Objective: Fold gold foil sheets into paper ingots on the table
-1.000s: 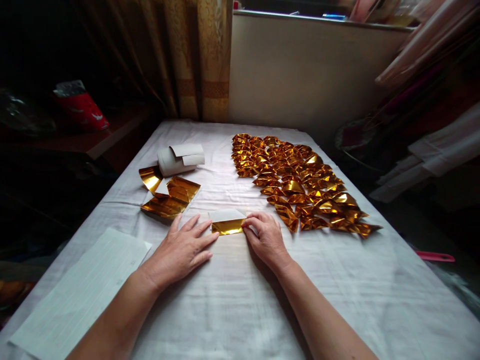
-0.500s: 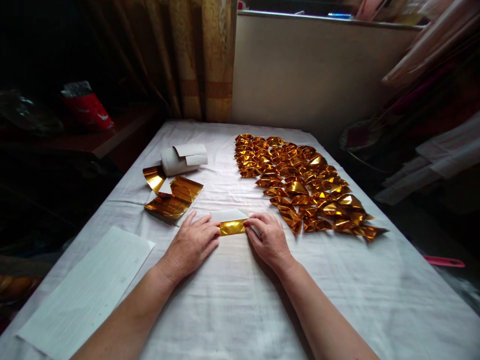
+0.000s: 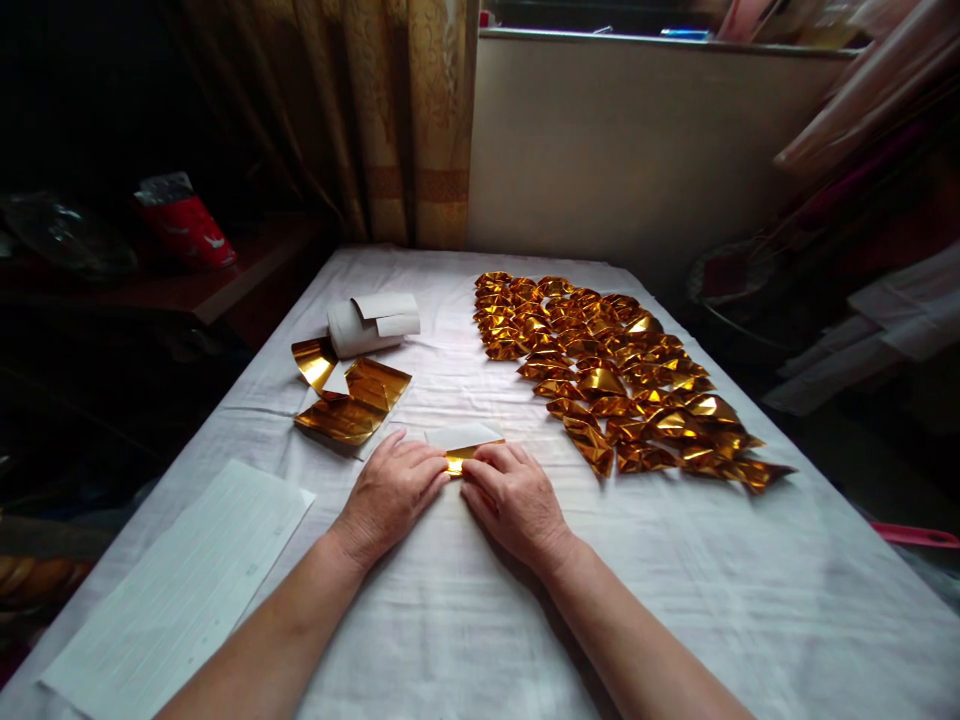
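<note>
A small gold foil paper [image 3: 455,461] with a white backside flap [image 3: 463,436] lies on the white cloth in front of me. My left hand [image 3: 394,492] presses its left end with fingers curled onto it. From the right, my right hand [image 3: 512,497] covers most of the paper, its fingers bent down on it. The two hands nearly touch, and only a sliver of gold shows between them.
Several folded gold foil pieces [image 3: 615,380] lie in rows at the right. Loose gold sheets [image 3: 351,400] and a white paper roll [image 3: 367,322] sit at the left. A lined white sheet [image 3: 180,585] lies near left. A curtain [image 3: 405,120] and a wall stand behind the table [image 3: 735,600].
Both hands slid toward each other along the gold paper, the left rightward and the right leftward. They now cover most of it.
</note>
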Motion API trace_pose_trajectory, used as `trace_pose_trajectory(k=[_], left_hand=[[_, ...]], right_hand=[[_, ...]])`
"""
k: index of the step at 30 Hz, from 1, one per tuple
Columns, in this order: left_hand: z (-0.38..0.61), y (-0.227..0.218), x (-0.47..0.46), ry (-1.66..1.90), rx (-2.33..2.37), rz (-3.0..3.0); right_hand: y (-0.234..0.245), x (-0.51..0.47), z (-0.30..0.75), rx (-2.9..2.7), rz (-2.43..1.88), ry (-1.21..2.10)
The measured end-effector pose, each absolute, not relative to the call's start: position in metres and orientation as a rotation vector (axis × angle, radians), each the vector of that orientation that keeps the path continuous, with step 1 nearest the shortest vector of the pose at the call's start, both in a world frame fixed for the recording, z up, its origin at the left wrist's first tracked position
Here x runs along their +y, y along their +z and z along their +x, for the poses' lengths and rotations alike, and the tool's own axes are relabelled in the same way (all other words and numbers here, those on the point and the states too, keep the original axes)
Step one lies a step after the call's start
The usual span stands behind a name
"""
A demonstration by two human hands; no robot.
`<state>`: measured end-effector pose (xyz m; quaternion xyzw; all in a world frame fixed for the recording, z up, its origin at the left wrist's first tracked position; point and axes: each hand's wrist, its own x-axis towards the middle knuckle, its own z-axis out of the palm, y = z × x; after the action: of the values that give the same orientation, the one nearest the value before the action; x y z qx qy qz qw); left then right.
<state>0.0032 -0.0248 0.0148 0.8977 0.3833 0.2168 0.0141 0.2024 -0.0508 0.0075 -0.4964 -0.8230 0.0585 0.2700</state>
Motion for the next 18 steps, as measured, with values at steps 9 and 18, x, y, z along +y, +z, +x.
trace_pose_trajectory(k=[9, 18], left_hand=[[0.0062, 0.0145, -0.0269, 0.689, 1.166, 2.717], [0.0016, 0.011, -0.0239, 0.789, 1.174, 2.674]], right_hand=[[0.0029, -0.0472, 0.2009, -2.245, -1.294, 0.044], [0.0059, -0.0483, 0.2, -2.237, -1.246, 0.005]])
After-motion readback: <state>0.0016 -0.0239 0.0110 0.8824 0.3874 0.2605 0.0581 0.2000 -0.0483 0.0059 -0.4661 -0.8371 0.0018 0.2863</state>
